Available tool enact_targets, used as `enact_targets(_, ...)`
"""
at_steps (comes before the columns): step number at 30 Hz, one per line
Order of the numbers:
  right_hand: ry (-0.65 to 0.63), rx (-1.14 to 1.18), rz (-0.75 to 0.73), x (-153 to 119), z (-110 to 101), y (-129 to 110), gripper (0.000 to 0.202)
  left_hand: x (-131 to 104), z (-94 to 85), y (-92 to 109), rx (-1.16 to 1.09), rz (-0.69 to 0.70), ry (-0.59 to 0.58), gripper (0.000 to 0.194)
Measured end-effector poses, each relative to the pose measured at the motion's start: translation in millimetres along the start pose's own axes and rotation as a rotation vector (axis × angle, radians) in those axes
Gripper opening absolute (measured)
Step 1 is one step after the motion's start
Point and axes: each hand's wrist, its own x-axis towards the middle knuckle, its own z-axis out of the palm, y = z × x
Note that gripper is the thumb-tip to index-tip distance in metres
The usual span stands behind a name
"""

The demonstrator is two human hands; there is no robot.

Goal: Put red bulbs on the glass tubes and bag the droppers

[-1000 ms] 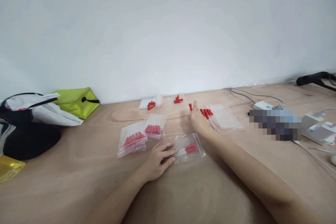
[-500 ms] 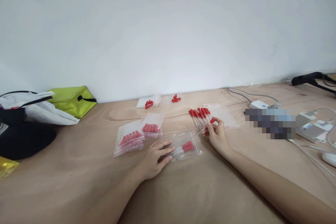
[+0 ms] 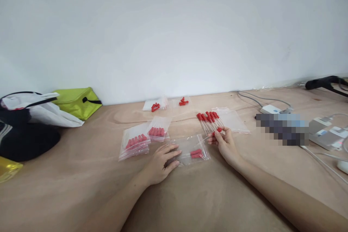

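My left hand (image 3: pixel 162 161) lies with spread fingers on the left end of a clear zip bag (image 3: pixel 185 143), holding it against the table. Inside that bag are a few white sticks with red tips (image 3: pixel 196 153). At the bag's right end my right hand (image 3: pixel 224 143) pinches one red-tipped stick (image 3: pixel 218 130), its white end pointing left at the bag's edge. Whether that end is inside the bag I cannot tell. Just behind the right hand, several loose red-tipped sticks (image 3: pixel 208 117) lie side by side. Left of my left hand are filled zip bags (image 3: pixel 136 141), overlapping one another.
Flat clear bags (image 3: pixel 235 121) lie behind the right hand. Two bags with small red pieces (image 3: pixel 155 107) are near the wall. A power strip (image 3: pixel 270 109), chargers (image 3: pixel 327 136) and cables sit at right; a green bag (image 3: pixel 77 101) and black cap (image 3: pixel 29 141) at left.
My right hand has lowered the pinched stick slightly toward the bag's right edge. The red tips inside the bag have shifted a little. My left hand stays in place.
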Motion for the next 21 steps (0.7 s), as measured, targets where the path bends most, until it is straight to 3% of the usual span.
enact_targets(3,-0.020,0.001,0.070,-3.6,5.1,2.9,0.046,-0.5,-0.5,2.0,-0.002,-0.016,-0.001,0.038)
enact_targets(6,-0.108,-0.154,0.076,-6.8,7.0,8.0,0.040,-0.8,-1.4,3.5,-0.004,-0.034,-0.003,0.042)
enact_targets(9,-0.185,-0.282,0.052,-4.7,3.9,9.4,0.033,-0.5,-2.2,4.2,-0.001,-0.054,0.001,0.044)
enact_targets(15,-0.341,-0.319,0.094,11.9,-7.4,6.5,0.030,-0.3,-2.2,4.8,-0.004,-0.069,0.000,0.046)
enact_targets(18,-0.324,-0.388,0.053,13.7,-5.5,8.0,0.031,-0.5,-1.9,4.8,-0.002,-0.068,-0.003,0.046)
enact_targets(21,-0.429,-0.492,-0.060,7.6,1.6,7.1,0.028,-0.5,-2.0,4.5,-0.001,-0.064,-0.002,0.045)
